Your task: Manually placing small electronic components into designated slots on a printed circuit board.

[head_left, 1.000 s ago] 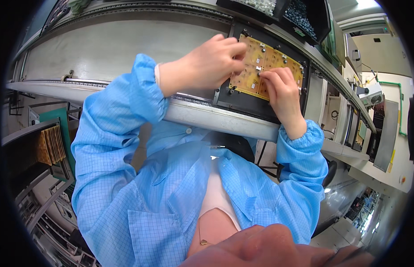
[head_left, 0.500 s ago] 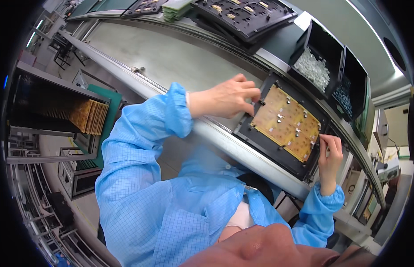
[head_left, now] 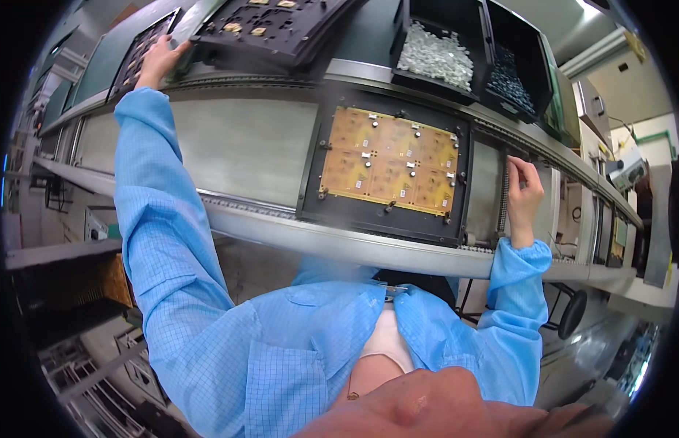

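Note:
A yellow-brown circuit board panel [head_left: 389,160] lies in a black frame fixture [head_left: 456,219] on the conveyor. Small white and dark parts stand on the panel, with black pegs around its edges. My left hand [head_left: 158,62] reaches to the far left, its fingers apart, between a dark tray of parts [head_left: 139,55] and a stack of green sheets [head_left: 197,22]. Whether it touches either is unclear. To the right of the fixture hovers my right hand [head_left: 525,191], fingers loosely bent, thumb apart from them, with nothing visible in it.
A black tray of small parts [head_left: 277,33] sits at the back. Black bins at the back right contain white pieces [head_left: 436,57] and dark blue pieces [head_left: 511,80]. The conveyor's metal rail [head_left: 310,228] runs along the near side. A rack of panels [head_left: 113,281] stands at lower left.
My left hand has left the fixture's edge and swung far left to the back trays. My right hand has come off the panel's right edge. The whole view has turned.

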Motion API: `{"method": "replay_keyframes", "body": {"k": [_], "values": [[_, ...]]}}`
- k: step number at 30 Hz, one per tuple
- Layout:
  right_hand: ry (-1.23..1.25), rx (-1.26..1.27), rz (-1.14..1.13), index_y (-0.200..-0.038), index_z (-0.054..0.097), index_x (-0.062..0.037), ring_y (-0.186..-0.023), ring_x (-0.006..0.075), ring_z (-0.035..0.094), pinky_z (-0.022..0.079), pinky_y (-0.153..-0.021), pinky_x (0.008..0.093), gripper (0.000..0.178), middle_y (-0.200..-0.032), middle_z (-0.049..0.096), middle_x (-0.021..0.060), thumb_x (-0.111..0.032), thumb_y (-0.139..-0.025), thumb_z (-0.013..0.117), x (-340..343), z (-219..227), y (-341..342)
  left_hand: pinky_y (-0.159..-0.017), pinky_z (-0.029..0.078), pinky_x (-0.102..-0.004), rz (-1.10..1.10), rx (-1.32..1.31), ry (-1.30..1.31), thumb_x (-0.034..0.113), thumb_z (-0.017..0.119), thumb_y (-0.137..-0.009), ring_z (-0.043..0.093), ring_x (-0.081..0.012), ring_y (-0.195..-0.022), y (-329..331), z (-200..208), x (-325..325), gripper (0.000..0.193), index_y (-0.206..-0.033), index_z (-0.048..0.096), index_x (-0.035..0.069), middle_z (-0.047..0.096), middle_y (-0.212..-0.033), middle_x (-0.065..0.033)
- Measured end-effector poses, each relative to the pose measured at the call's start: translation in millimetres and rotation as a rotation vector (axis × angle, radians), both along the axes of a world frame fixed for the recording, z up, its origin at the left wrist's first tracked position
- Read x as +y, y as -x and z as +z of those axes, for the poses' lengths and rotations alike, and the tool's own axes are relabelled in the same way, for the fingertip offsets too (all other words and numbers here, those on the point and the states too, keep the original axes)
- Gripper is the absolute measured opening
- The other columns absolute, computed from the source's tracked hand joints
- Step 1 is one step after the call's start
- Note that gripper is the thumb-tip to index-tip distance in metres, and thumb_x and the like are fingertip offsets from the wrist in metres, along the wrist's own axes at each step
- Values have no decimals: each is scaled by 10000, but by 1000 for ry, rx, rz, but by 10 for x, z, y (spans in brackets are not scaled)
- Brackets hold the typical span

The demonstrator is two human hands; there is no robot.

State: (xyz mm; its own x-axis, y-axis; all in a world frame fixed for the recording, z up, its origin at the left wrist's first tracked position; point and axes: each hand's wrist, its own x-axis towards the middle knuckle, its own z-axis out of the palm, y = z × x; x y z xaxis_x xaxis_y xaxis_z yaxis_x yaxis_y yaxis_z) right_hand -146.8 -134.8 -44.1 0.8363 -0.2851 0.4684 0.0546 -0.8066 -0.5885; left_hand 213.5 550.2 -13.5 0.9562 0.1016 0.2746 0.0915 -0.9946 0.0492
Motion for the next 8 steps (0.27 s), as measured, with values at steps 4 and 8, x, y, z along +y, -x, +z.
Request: {"method": "replay_keyframes", "body": {"k": [4,8], "values": [[-10,59,-39,-1020,718,-33,-743,89,610,471,-675,232,114,-867,679,33,-75,-936,653,-131,-109,90,-1003,460,-413,-28,124,21,629,729,-764,595,-330,-1209,-176,205,-223,794,-1337,582,100,641,-1275,-186],[-5,114,-27,-1031,722,-34,-758,93,625,480,-687,236,124,-886,691,42,-83,-940,652,-152,-162,88,-998,462,-411,-13,144,32,639,738,-746,605,-324,-1197,-127,276,-262,784,-1312,611,111,653,-1261,-178]]}}
